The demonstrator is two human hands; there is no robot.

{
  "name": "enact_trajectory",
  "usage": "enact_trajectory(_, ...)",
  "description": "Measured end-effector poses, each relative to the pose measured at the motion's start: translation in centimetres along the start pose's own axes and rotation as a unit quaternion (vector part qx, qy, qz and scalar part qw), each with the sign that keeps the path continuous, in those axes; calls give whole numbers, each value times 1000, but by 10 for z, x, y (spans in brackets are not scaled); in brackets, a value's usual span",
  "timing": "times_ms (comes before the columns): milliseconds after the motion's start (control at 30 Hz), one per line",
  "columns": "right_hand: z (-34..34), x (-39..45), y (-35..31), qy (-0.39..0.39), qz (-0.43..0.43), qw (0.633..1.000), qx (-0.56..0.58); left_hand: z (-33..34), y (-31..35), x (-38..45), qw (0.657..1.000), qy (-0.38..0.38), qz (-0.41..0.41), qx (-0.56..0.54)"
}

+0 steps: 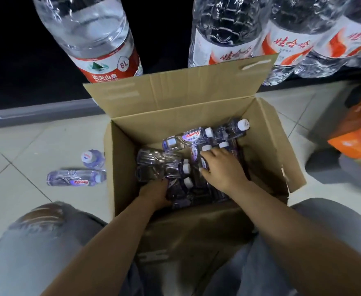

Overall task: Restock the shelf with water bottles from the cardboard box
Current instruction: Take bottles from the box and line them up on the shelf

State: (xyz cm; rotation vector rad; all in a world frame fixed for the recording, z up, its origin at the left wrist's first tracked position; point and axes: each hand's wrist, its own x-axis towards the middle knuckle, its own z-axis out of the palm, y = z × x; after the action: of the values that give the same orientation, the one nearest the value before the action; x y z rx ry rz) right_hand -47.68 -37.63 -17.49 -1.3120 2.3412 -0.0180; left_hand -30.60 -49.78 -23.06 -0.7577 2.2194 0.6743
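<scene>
Both hands (154,194) grip clear, purple-labelled, white-capped bottles (188,137).

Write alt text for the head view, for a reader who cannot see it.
Both hands reach into an open cardboard box of small purple-labelled water bottles: the left hand grips some near its front, the right hand rests over others. Two bottles sit on the tiled floor to the left; large water bottles stand beyond.

Both forearms bare to the frame edge; no sleeves, watch or bracelet in view. Left hand (154,194) and right hand (222,167) ungloved. Legs clad in faded light-blue jeans (32,253), whitish wear at the 8 o'clock knee.
</scene>
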Motion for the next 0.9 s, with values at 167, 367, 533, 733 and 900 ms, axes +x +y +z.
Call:
enact_trajectory(167, 4, -4, 5, 1, 2, 1000, 2, -2, -1, 1, 1000, 15, -16, 5)
enact_trajectory(367, 1, 0, 1, -18, 28, 999, 10, -42, -3, -22, 987, 143, -42, -59)
enact_trajectory(533, 10, 10, -13, -42, 31, 998, 18, -71, -13, -32, 963, 227, -38, -141)
enact_trajectory(733, 37, 30, -29, -77, 19, 996, 35, -64, -20, -21, 955, 240, -44, -171)
enact_trajectory(900, 55, 45, -42, -99, 1, 994, -38, -61, -25, -17, 944, 255, -49, -204)
